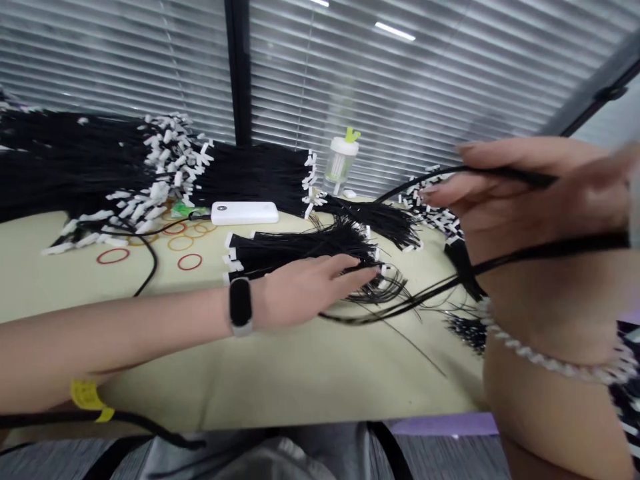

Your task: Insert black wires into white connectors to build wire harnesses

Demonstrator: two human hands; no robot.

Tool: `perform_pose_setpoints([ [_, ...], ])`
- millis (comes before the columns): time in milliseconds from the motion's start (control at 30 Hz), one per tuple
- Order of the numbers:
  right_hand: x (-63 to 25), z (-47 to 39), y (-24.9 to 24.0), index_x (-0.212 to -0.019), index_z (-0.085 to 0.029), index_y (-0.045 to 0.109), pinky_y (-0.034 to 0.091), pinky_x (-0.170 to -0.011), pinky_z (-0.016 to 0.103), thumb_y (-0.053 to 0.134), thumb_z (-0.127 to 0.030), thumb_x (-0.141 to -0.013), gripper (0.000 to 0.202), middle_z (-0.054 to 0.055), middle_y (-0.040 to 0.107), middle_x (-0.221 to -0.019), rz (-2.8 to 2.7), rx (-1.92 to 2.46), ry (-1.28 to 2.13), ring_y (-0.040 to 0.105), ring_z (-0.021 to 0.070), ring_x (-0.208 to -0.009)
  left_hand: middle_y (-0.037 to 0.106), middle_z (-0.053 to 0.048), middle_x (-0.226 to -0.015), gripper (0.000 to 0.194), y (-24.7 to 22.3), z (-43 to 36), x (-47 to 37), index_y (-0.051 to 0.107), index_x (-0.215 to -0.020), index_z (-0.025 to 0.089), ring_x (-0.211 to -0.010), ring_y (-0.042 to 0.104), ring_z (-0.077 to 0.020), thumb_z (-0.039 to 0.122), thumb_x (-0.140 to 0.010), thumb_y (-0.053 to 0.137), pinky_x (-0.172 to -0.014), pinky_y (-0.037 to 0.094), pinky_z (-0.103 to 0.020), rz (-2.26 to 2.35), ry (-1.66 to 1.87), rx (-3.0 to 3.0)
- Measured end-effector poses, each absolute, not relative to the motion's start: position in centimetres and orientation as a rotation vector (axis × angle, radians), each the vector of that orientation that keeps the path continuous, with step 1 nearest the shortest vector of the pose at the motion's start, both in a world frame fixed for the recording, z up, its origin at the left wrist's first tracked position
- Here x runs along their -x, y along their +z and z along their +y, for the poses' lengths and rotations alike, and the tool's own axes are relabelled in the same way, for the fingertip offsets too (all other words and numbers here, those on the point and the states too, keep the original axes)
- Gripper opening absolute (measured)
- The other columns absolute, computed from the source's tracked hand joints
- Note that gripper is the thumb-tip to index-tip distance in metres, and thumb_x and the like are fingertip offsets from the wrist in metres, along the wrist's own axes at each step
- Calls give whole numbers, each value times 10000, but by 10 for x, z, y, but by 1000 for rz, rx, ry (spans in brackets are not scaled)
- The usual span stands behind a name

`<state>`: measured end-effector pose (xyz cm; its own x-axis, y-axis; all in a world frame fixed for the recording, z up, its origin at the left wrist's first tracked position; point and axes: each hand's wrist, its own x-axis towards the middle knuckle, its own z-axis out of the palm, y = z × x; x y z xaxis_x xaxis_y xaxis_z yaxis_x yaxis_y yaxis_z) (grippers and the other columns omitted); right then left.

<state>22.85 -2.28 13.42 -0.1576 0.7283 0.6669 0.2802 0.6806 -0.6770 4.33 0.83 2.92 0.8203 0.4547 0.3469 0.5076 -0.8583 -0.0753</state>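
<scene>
My left hand [310, 287], with a dark-faced band on the wrist, lies palm down over a bundle of black wires [280, 248] with white connectors. Its fingers are stretched out and slightly apart; the thumb is hidden. Raised at the right and close to the camera, my right hand [540, 207] has black wires [430, 291] between thumb and fingers. Those strands sag in a curve down to the table beside my left palm, where their ends are out of sight. Part of the right hand is blurred.
Large stacks of black wires [65, 160] with white connectors line the back of the table [300, 380]. A white power bank [245, 213] with a cable, rubber bands [190, 261], and a lidded clear cup [341, 163] stand before the blinds. More wires [467, 330] lie at right.
</scene>
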Motion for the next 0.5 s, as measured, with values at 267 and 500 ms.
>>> perform_pose_setpoints([
  [267, -219, 13, 124, -693, -151, 612, 443, -558, 298, 492, -391, -786, 283, 23, 498, -628, -1436, 709, 680, 481, 100, -533, 447, -134, -1180, 455, 5, -2, 6, 373, -1210, 114, -1089, 393, -256, 271, -792, 459, -906, 344, -422, -1175, -619, 2736],
  [500, -203, 11, 136, -576, -141, 545, 445, -680, 345, 410, -390, -827, 379, 39, 471, -682, -1339, 611, 690, 528, 127, -646, 511, -65, -894, 194, -4, 4, 11, 533, -900, 156, -850, 499, -184, 261, -822, 389, -772, 429, -343, -1429, -674, 2833],
])
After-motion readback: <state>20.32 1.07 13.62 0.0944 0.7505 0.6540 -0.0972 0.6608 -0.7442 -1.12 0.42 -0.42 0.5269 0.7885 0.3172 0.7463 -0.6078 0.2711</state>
